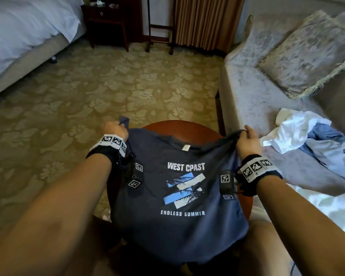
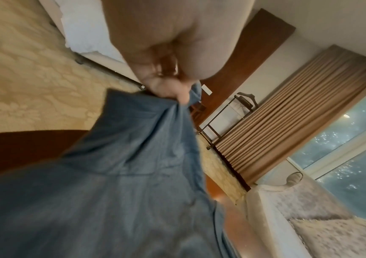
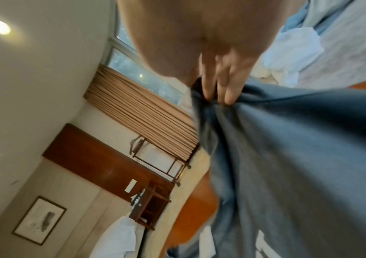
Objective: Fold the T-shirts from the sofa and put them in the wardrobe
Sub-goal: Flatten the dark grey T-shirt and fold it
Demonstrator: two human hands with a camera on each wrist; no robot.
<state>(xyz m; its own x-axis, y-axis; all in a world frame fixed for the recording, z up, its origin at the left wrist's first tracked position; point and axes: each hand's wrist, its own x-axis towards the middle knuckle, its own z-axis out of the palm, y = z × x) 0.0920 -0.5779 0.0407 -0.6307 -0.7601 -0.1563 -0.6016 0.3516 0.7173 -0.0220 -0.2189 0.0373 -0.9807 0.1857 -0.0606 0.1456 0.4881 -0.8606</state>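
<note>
A navy T-shirt (image 1: 179,212) with a white "WEST COAST / ENDLESS SUMMER" print hangs spread between my hands, front side up, over a round wooden table (image 1: 187,128). My left hand (image 1: 117,129) grips its left shoulder, fingers curled round bunched cloth (image 2: 173,104). My right hand (image 1: 247,136) pinches the right shoulder, fingers folded over the fabric (image 3: 221,97). The shirt's hem falls toward my lap. More T-shirts, white (image 1: 293,128) and light blue (image 1: 331,144), lie crumpled on the sofa (image 1: 253,92) at my right.
A patterned cushion (image 1: 307,56) leans on the sofa back. A bed (image 1: 24,36) with white linen stands at the far left, a dark nightstand (image 1: 108,20) and a luggage rack (image 1: 159,26) by the curtains (image 1: 205,20). Floral carpet (image 1: 108,86) stretches between them.
</note>
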